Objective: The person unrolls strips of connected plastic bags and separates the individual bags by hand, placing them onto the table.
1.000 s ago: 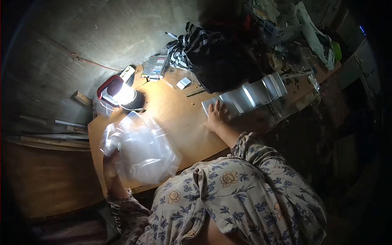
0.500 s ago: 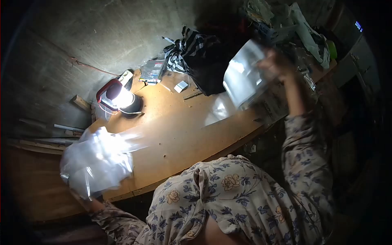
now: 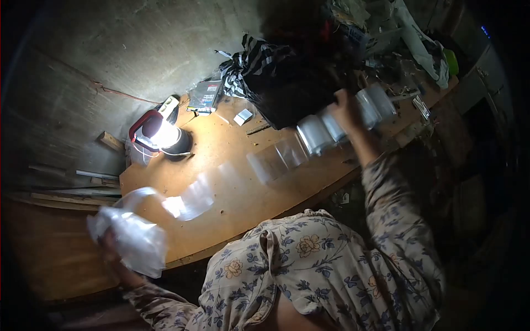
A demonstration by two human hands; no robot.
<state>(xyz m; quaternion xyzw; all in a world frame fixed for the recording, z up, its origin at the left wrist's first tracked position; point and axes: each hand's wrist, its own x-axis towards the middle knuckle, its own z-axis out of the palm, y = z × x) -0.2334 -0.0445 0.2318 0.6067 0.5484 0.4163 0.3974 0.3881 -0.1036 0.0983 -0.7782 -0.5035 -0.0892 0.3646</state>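
My left hand (image 3: 114, 255), blurred and partly covered, grips a crumpled bundle of clear plastic film (image 3: 138, 240) over the table's left end. From the bundle a strip of clear plastic (image 3: 197, 197) runs across the wooden table towards the right. Its sections look like separate panels or sleeves, smeared by motion. My right hand (image 3: 346, 113) is closed on the strip's far portion, with shiny plastic folds (image 3: 314, 134) on both sides of it. The fingertips there are hard to make out.
A lit lantern (image 3: 165, 135) with a red handle stands on the table (image 3: 232, 220) near the wall. Behind the strip lie a flat dark box (image 3: 205, 97), a small white box (image 3: 243, 116) and a black bag with a striped cloth (image 3: 259, 60). Plastic bags (image 3: 419, 44) clutter the far right.
My right hand has come down and left, lowering the plastic it held up. The strip now stretches across the table between my hands. My left hand's bundle has shifted slightly and looks smaller.
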